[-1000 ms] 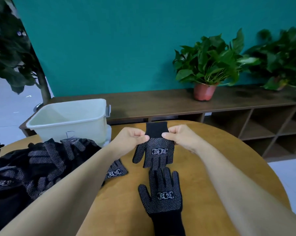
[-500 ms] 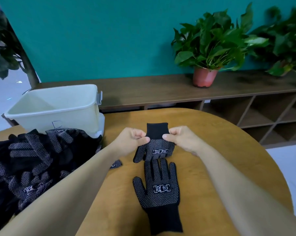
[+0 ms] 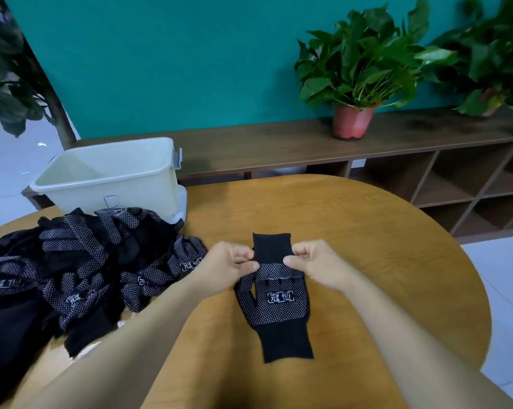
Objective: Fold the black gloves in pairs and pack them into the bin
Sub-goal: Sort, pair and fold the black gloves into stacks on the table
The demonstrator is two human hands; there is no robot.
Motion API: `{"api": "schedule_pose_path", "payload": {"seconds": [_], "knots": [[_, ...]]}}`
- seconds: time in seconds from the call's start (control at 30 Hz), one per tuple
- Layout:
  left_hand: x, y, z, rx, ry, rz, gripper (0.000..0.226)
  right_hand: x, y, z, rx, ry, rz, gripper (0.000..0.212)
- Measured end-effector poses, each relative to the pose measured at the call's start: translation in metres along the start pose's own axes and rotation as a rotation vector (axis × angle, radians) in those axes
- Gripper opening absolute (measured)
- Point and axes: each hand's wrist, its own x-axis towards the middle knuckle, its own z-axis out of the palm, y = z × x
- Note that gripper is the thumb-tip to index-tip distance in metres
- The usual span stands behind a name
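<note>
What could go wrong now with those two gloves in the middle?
1. The left hand and right hand pinch only the far glove at its cuff. The near glove lies loose, so the pair might slide crooked.
2. The glove pile sits right beside the left forearm, so a stray glove might get dragged along.

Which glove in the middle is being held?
The far glove, cuff pointing away: left hand and right hand pinch it. The near glove lies flat, ungripped.

Office or lounge-type room, exact kind unclear. Teal wall (image 3: 190,69) at far side, low wooden cubby shelf (image 3: 264,146) along it carrying potted plants (image 3: 361,63). Round wooden counter (image 3: 367,225) near, pale tiled floor (image 3: 509,290) right.
</note>
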Motion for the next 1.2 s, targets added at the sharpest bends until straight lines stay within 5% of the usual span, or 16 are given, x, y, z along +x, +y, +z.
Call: {"api": "schedule_pose_path", "payload": {"seconds": [0.23,0.5,0.63,0.73,1.2], "knots": [[0.005,0.019,-0.013,0.067,0.069,0.045,0.020,0.003,-0.013,-0.005,-0.013,0.066,-0.066,0.047],[-0.019,-0.009,0.009,0.148,0.010,0.045,0.045,-0.019,0.019,0.009,-0.076,-0.032,-0.017,0.035],[-0.037,-0.024,0.026,0.167,-0.027,0.043,0.011,-0.030,0.024,0.016,-0.137,-0.021,-0.004,0.026],[-0.052,-0.039,0.041,0.282,0.055,0.082,0.024,-0.047,0.028,0.023,-0.214,-0.005,0.027,0.027],[-0.071,-0.057,0.067,0.520,0.208,0.241,0.033,-0.081,0.043,0.048,-0.650,0.250,-0.274,0.037]]}}
